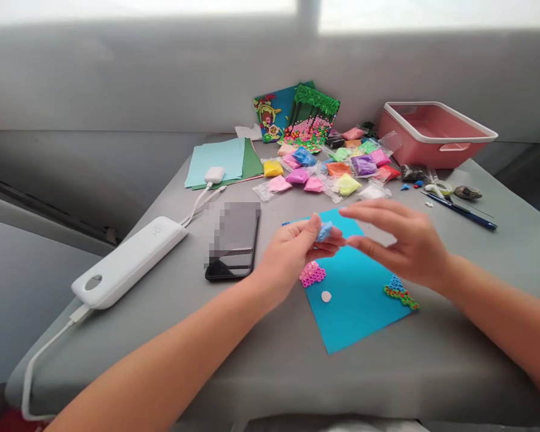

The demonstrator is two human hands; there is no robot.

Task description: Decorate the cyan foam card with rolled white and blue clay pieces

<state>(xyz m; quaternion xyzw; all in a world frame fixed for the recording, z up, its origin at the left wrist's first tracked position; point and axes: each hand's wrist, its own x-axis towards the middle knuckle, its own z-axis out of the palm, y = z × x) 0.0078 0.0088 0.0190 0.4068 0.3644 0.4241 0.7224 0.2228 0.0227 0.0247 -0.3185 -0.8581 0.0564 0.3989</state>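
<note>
Item: your left hand (292,252). It reached in from the lower left, forearm slanting up across the grey table (261,360), wrist bent slightly. Thumb and fingertips were pressed together on a small lump of light blue clay (324,231), held just above the far edge of the turquoise card (355,300).

Item: your right hand (402,243). It came in from the right, palm down, forearm running off the lower right edge. The fingers were stretched out flat and loosely spread, tips pointing left and almost meeting the blue clay; it gripped nothing.

Item: turquoise card. It lay flat on the table beneath both hands. On it sat a pink beaded cluster (312,274) just below your left hand, a small white disc (326,296) near that, and a green and multicoloured beaded shape (400,293) under your right wrist.

Item: surroundings. A dark phone (232,255) lay left of the card, a white power bank (128,261) with cable further left. Bags of coloured clay (333,165) were heaped beyond the card, a pink tub (436,135) at the far right, sheets of coloured paper (220,159) at the far left, and a blue pen (463,211) to the right.
</note>
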